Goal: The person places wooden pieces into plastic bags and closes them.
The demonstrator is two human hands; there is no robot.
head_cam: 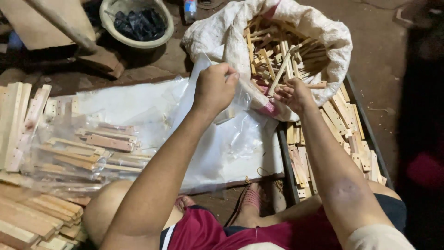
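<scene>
Both hands work: left hand [214, 88] grips plastic bag [240, 92], right hand [293, 94] holds stick [280, 70].

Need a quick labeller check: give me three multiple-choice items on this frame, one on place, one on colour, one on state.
1. Where is the sack of sticks?
A. ahead of both hands
B. behind the person
C. on the person's lap

2. What colour are the shorts?
A. green
B. maroon
C. yellow

3. What is the left hand doing?
A. lying flat on the floor
B. resting on a knee
C. pinching a clear bag

Answers:
1 A, the sack lies open at the top of the view, past the right hand.
2 B, the cloth at the bottom edge is dark red with a white stripe.
3 C, its fingers are closed on the bag's upper edge.
</scene>
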